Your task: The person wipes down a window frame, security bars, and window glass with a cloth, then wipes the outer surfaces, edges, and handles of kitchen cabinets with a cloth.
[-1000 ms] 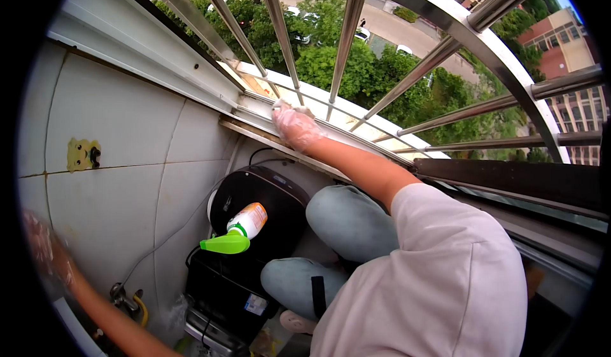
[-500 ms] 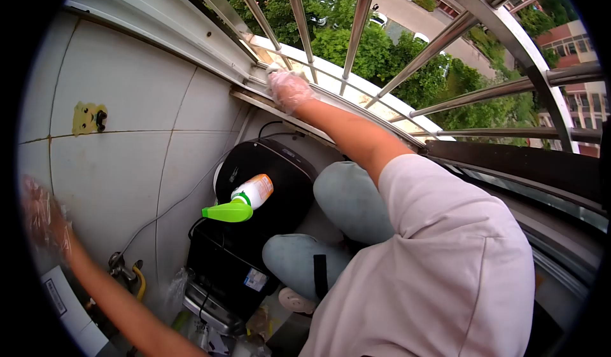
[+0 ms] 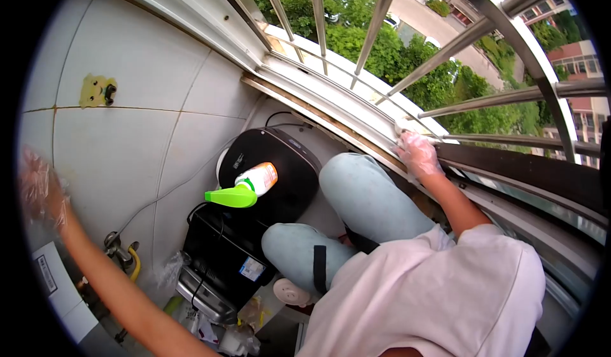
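Rightward along the sill [image 3: 331, 99], the right hand [image 3: 417, 155] had moved. The left hand [image 3: 43, 188] hung near the wall [image 3: 114, 140], grip unclear; the bottle [image 3: 259, 177] lay between; the right hand pinched a cloth [image 3: 407, 126] at the sill, where flat, even pressure probably served best.

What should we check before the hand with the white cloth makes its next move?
1. Right hand gloved: ok.
2. Left hand gloved: ok.
3. White cloth at the right hand's fingers: ok, it's there by the window frame.
4. Spray bottle standing up on the black appliance: cannot tell, it might be lying down.
5. Left hand touching the tiled wall: cannot tell, it's blurry.
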`<state>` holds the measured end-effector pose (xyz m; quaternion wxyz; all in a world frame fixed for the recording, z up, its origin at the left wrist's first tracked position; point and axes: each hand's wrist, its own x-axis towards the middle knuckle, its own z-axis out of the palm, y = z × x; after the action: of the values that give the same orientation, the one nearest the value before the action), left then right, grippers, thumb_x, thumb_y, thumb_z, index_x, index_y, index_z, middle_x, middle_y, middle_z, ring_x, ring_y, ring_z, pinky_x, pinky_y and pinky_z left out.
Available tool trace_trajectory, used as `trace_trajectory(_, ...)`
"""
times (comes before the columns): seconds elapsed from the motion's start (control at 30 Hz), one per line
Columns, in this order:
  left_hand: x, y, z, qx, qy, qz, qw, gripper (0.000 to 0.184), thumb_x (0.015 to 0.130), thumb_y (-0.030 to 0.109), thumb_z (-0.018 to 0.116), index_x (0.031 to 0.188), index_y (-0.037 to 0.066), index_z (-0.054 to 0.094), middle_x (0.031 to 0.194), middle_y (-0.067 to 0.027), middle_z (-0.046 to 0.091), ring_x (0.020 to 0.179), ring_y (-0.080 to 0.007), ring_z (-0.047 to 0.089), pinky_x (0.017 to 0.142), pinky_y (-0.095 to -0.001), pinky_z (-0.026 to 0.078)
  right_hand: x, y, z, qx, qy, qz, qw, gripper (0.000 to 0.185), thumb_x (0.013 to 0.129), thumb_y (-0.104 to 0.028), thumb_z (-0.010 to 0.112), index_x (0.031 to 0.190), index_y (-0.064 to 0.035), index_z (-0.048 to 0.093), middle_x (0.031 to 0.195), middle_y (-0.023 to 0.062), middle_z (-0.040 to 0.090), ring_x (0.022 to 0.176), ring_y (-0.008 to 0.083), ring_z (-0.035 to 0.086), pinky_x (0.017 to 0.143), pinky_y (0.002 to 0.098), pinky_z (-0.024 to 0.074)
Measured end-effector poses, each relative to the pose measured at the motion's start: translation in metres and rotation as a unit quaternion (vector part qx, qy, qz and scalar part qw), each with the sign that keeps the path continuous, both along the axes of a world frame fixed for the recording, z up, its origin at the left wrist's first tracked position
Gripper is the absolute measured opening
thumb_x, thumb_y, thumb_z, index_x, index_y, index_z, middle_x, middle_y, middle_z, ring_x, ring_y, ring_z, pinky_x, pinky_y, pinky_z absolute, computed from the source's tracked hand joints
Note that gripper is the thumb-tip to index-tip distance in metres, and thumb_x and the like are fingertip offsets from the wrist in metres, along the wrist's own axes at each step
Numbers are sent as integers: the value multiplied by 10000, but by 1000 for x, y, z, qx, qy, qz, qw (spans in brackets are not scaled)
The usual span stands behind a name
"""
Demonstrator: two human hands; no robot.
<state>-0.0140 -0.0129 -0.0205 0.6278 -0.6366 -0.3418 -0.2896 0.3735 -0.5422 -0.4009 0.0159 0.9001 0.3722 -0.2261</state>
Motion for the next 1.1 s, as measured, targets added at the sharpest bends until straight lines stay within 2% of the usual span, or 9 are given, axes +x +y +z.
trace_trajectory(0.23,-15,12,5,4,-16,-8,1000,561,895,538,533,1363,233,472,1411,-73,443,1294,-296,437,968,-586,380,-5,35,-31,79,-36,60,994,385,853,-356,627,1099,-67,564,1074,159,596,915,323,616,806,418,504)
trace_trajectory(0.33,34,-31,7,47,-30,-108,993,539,904,517,524,1370,257,456,1433,-58,427,1308,-297,423,973,-582,373,-8,105,-22,139,-22,75,987,354,870,-335,608,1099,-65,582,1090,137,607,972,331,599,839,415,488)
trace_trajectory(0.5,41,-39,4,19,-49,-91,994,553,909,462,532,1400,237,415,1456,-74,400,1331,-308,401,1000,-610,340,-2,228,-68,333,177,-45,925,281,905,-294,547,1073,-78,613,1058,153,627,966,352,599,876,427,465)
trace_trajectory(0.6,47,-49,2,13,-54,-105,993,567,911,444,532,1419,231,396,1477,-90,371,1346,-317,383,1008,-612,331,-14,289,16,347,195,-48,916,260,875,-182,570,1116,-95,614,1049,156,644,983,351,600,885,402,471)
trace_trajectory(0.73,52,-55,1,12,-67,-106,992,585,916,419,524,1441,213,371,1494,-106,344,1363,-327,362,1026,-591,324,-27,341,145,736,67,137,660,344,749,59,552,1056,-78,624,1083,149,655,903,333,625,806,384,500)
trace_trajectory(0.83,52,-58,0,2,-69,-93,993,595,916,398,516,1451,193,356,1503,-113,329,1361,-343,359,1044,-569,308,-23,370,261,829,-70,230,505,299,769,-22,651,1048,-115,601,1018,128,655,903,350,612,776,438,501)
trace_trajectory(0.93,52,-60,1,-16,-80,-89,993,583,915,368,527,1446,192,361,1503,-114,329,1362,-346,357,1043,-568,303,-23,397,331,810,-92,226,534,246,766,-48,615,1006,-93,635,1011,114,646,909,317,629,758,402,530)
trace_trajectory(1.0,53,-63,1,-31,-86,-92,992,560,922,351,530,1436,192,376,1501,-113,334,1364,-342,355,1036,-573,309,-21,403,343,799,-170,204,540,249,767,-76,624,1011,-122,642,951,113,644,824,316,635,682,420,533)
trace_trajectory(1.1,54,-66,2,-38,-88,-99,991,567,915,327,547,1435,188,368,1494,-117,342,1363,-346,354,1034,-576,312,-20,397,322,725,-154,224,633,235,802,-102,609,1033,-137,637,929,124,643,767,319,641,634,420,534)
